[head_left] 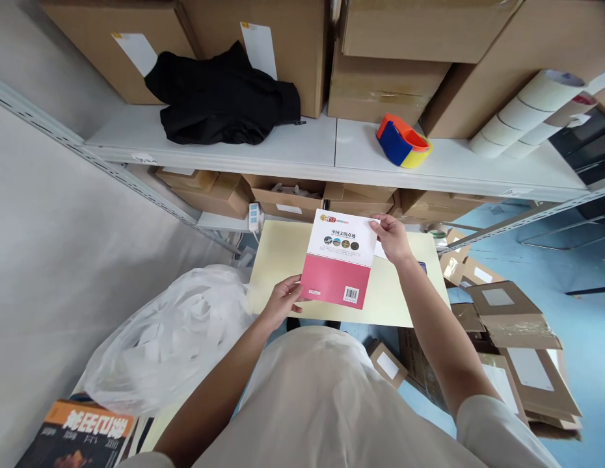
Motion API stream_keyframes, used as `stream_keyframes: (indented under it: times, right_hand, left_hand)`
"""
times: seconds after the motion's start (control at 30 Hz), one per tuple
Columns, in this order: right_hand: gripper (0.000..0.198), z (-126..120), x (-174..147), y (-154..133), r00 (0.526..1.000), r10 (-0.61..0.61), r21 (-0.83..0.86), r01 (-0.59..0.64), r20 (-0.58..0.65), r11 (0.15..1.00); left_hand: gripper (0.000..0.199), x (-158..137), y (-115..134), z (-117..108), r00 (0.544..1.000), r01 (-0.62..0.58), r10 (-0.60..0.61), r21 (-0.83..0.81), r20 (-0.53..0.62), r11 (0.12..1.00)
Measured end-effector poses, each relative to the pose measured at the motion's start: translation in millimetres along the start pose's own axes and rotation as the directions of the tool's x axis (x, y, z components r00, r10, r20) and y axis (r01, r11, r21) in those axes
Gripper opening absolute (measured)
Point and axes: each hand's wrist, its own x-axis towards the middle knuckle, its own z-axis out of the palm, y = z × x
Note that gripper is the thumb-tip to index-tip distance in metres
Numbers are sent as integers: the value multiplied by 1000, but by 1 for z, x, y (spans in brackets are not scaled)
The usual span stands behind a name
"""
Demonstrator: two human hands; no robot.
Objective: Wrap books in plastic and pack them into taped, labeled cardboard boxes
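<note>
A thin book (339,260), white above and pink below with a barcode, is held up over the pale yellow table (278,244). Its printed face is turned toward me and stands slightly tilted. My left hand (283,299) grips the lower left edge, with the fingers partly behind the book. At the upper right corner, my right hand (391,237) pinches the book between thumb and fingers. A white sheet lies partly hidden behind the book near my right hand, and the edge of a dark phone-like item (422,266) shows beside my right forearm.
A clear plastic bag (170,338) of white material is at left, above magazines (78,435). The shelf (312,143) ahead carries cartons (380,84), black cloth (224,97), a colourful band (403,142) and tape rolls (531,110). Flattened cardboard boxes (512,318) cover the floor at right.
</note>
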Motion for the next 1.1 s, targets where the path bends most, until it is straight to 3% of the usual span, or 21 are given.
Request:
stream_keyframes:
  times: [0.37, 0.57, 0.63, 0.73, 0.87, 1.0, 1.1]
  right_hand:
    - [34, -3, -3, -6, 1000, -4, -4, 4, 0, 1000]
    - [36, -13, -8, -10, 979, -9, 160, -24, 205, 987]
    - [41, -15, -7, -14, 951, -73, 99, 45, 300, 994]
    - [28, -13, -3, -25, 904, -203, -25, 229, 377, 973]
    - [25, -6, 3, -44, 879, -196, -70, 250, 435, 966]
    - [27, 5, 6, -58, 856, -145, -110, 227, 496, 968]
    - [23, 18, 6, -63, 845, -113, -152, 223, 523, 963]
  left_hand:
    - [62, 3, -1, 4, 1000, 0, 0, -25, -4, 1000]
    - [60, 6, -5, 2, 1000, -3, 2, -44, -12, 999]
    - [58, 8, -7, -1, 1000, 22, -21, -55, 13, 998]
    - [59, 12, -10, -4, 999, 24, -22, -39, 47, 999]
    - [67, 10, -3, -13, 997, -80, 79, 55, 24, 995]
    - [81, 3, 18, -20, 947, -300, 285, 93, 149, 949]
    - [56, 3, 28, -17, 900, -431, 426, 355, 95, 830]
